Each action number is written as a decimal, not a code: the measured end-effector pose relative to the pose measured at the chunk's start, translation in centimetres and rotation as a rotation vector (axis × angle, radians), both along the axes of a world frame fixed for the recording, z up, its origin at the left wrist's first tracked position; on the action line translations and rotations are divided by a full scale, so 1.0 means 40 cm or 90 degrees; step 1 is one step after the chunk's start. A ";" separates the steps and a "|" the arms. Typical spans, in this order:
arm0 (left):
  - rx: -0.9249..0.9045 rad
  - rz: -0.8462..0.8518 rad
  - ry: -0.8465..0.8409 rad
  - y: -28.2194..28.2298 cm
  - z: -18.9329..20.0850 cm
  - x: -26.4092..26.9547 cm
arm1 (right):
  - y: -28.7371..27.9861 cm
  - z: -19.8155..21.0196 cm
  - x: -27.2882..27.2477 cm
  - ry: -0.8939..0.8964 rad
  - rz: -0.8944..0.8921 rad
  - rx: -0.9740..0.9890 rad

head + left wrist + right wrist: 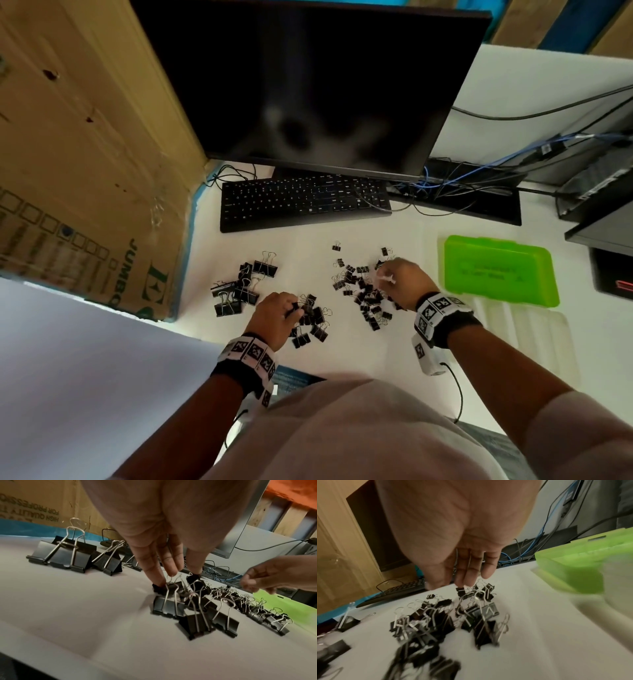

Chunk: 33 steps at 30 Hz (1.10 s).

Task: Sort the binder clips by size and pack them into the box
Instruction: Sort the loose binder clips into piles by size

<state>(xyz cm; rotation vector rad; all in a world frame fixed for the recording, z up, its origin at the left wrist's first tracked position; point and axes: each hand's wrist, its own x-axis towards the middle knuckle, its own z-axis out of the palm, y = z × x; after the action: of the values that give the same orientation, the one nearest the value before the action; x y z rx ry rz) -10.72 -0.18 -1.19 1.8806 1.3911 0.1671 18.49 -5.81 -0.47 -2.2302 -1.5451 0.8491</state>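
Black binder clips lie in three groups on the white desk: large clips (pixel 245 284) at the left, medium clips (pixel 311 320) in the middle, small clips (pixel 366 291) at the right. My left hand (pixel 296 310) reaches down into the medium clips (pixel 193 609); its straight fingertips (pixel 158 584) touch their tops. Over the far side of the small clips (pixel 471 609), my right hand (pixel 385 277) points its fingers down and pinches a small clip whose wire shows between the fingers (pixel 467 574). The green box (pixel 500 270) lies with its lid down, right of the small group.
A black keyboard (pixel 305 202) and a dark monitor (pixel 308 78) stand behind the clips. A big cardboard box (pixel 85 154) walls the left side. Cables (pixel 445 185) and dark equipment (pixel 603 219) crowd the back right. Bare desk lies in front of the clips.
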 end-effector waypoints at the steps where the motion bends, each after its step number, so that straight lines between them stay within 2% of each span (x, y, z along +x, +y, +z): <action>1: -0.002 0.001 -0.002 -0.003 0.000 -0.002 | 0.013 -0.004 0.009 -0.047 0.009 0.018; 4: 0.007 0.000 -0.013 -0.008 0.002 -0.004 | 0.055 -0.014 0.026 -0.136 0.049 0.011; 8: 0.026 -0.006 -0.011 -0.009 -0.001 -0.008 | 0.095 -0.019 0.019 -0.257 0.166 -0.053; 10: 0.043 -0.014 -0.026 -0.008 -0.004 -0.014 | 0.098 -0.025 0.022 -0.267 0.174 -0.062; 12: 0.067 -0.020 -0.046 -0.005 -0.003 -0.019 | 0.097 -0.032 0.033 -0.196 0.126 -0.076; 15: 0.109 -0.031 -0.055 0.007 0.005 -0.016 | 0.096 -0.032 0.054 0.004 0.013 -0.061; 17: 0.120 -0.030 -0.063 0.017 0.009 -0.005 | 0.093 -0.018 0.065 0.084 -0.036 -0.047; 22: 0.100 -0.036 -0.026 0.031 0.004 0.018 | 0.073 0.010 0.075 0.240 -0.081 -0.055; 26: 0.073 -0.030 -0.017 0.034 -0.002 0.016 | 0.058 0.025 0.036 0.423 -0.136 -0.082; 30: 0.055 0.002 -0.036 0.031 0.001 -0.004 | 0.045 0.023 -0.014 0.388 -0.077 -0.062; 33: 0.060 0.007 -0.048 0.021 -0.004 -0.034 | 0.036 0.018 -0.015 0.197 -0.036 -0.026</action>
<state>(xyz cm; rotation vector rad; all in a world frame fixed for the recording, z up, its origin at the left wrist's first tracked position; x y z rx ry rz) -12.09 0.67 -1.34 1.9242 1.3638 0.3106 17.89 -4.36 0.24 -2.0396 -1.3263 1.1541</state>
